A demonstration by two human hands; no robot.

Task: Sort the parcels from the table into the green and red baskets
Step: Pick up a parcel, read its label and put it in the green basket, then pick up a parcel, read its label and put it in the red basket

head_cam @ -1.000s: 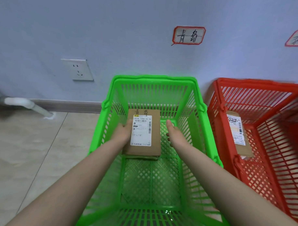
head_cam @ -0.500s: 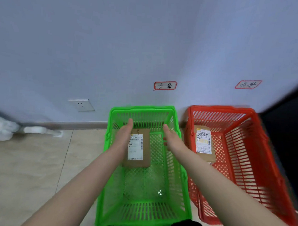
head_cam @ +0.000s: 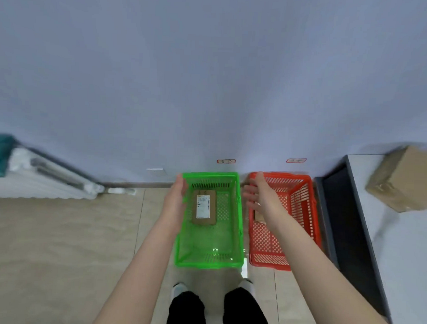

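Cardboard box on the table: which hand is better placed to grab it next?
Right, probably: the right hand is open over the red basket, nearer the cardboard box on the table; the left hand is beside the green basket.

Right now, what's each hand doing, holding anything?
Left hand: open, holding nothing.
Right hand: open, holding nothing.

Forearm (head_cam: 277, 213) hides most of parcel (head_cam: 259, 217) in red basket (head_cam: 300, 201); 2 wall labels (head_cam: 226, 161) unreadable.

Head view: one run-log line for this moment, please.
parcel lying in green basket | left hand open | right hand open | box on table
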